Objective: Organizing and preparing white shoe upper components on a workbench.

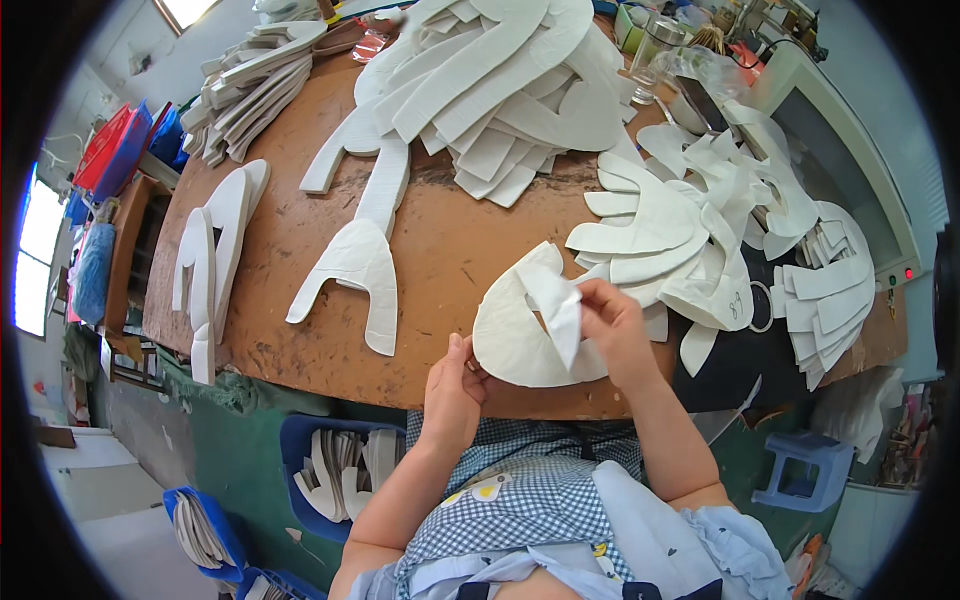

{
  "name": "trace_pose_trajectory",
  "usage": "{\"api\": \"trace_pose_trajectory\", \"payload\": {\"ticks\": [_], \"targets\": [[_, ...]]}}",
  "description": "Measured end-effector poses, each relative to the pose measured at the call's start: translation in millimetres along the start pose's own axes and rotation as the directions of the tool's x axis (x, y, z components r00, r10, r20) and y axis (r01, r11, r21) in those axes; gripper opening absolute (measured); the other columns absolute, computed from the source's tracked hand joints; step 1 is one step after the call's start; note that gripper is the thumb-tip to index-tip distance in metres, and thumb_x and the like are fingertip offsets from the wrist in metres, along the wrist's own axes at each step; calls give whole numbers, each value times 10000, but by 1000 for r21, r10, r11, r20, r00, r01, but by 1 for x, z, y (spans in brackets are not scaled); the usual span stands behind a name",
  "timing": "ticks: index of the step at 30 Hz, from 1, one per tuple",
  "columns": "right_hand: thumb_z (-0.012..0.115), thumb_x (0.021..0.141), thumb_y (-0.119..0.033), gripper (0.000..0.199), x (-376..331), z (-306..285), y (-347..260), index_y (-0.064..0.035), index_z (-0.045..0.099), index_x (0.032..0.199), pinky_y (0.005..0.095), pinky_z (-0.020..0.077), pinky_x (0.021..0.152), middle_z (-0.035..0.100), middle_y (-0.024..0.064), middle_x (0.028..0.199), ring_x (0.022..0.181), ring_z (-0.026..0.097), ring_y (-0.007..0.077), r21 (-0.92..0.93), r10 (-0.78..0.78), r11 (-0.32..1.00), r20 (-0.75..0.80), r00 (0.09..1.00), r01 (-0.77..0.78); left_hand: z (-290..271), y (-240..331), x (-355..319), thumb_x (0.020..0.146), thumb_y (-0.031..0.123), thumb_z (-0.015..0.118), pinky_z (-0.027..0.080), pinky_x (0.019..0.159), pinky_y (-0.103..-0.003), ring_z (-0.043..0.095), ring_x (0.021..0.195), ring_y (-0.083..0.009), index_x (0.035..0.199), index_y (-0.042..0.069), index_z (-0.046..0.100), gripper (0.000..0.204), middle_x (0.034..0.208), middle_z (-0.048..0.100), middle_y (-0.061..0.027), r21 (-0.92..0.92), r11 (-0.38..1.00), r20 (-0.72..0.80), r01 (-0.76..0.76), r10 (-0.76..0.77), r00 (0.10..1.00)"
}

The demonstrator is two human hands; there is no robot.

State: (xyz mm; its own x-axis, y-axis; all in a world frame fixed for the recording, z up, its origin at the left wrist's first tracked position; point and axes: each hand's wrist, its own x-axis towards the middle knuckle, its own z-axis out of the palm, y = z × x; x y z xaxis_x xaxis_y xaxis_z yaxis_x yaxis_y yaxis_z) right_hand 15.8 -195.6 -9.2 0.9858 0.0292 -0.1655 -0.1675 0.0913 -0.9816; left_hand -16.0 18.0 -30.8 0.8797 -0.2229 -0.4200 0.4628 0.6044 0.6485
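A curved, horseshoe-like white padded piece (505, 330) lies at the table's near edge in front of me. My left hand (455, 395) grips its left rim, thumb raised and fingers partly hidden beneath. Between the fingertips of my right hand (618, 330) is a thin white fabric flap (553, 312), folded over the piece's middle. Whether the flap is joined to the piece I cannot tell. Right of my right hand spreads a loose heap of thin white curved fabric pieces (660, 235).
A tall pile of white pads (500, 90) fills the far middle, with another stack (255, 85) at far left. Single pads (355, 275) lie left on the brown table (440, 235). A grey-framed screen (850, 160) stands right. Below are a blue bin (300, 460) and blue stool (805, 465).
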Motion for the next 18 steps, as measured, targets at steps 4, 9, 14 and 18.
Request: {"api": "trace_pose_trajectory", "payload": {"ticks": [4,9,14,18], "targets": [[631,933,-118,202,-15,30,-14,0,601,1094,300,524,788,656,63,1014,932,632,152,-376,-208,887,191,959,267,20,5,-7,1070,233,418,471,1017,-314,584,1182,-197,1372,-78,464,436,1286,597,-135,122,988,24,-94,92,995],[715,868,-92,186,-23,40,-11,8,622,994,322,535,755,636,75,953,901,637,186,-669,-485,527,269,832,524,19,4,-8,1012,124,548,485,1017,-310,576,1200,-205,1335,-89,486,392,1271,598,-154,275,951,27,-144,143,989],[714,873,-59,89,-21,31,-12,2,659,907,268,524,685,643,29,909,780,625,106,-310,-165,928,149,975,205,27,2,-9,945,6,623,494,1026,-332,579,1205,-217,1306,-93,491,397,1267,594,-157,372,888,118,-271,244,963],[712,876,-36,54,-15,21,-10,-1,685,906,237,528,678,664,5,871,760,614,65,7,123,992,182,976,-126,32,-1,-12,910,-30,657,485,1046,-350,582,1209,-230,1310,-76,475,442,1293,569,-160,381,854,174,-354,310,935]]}}
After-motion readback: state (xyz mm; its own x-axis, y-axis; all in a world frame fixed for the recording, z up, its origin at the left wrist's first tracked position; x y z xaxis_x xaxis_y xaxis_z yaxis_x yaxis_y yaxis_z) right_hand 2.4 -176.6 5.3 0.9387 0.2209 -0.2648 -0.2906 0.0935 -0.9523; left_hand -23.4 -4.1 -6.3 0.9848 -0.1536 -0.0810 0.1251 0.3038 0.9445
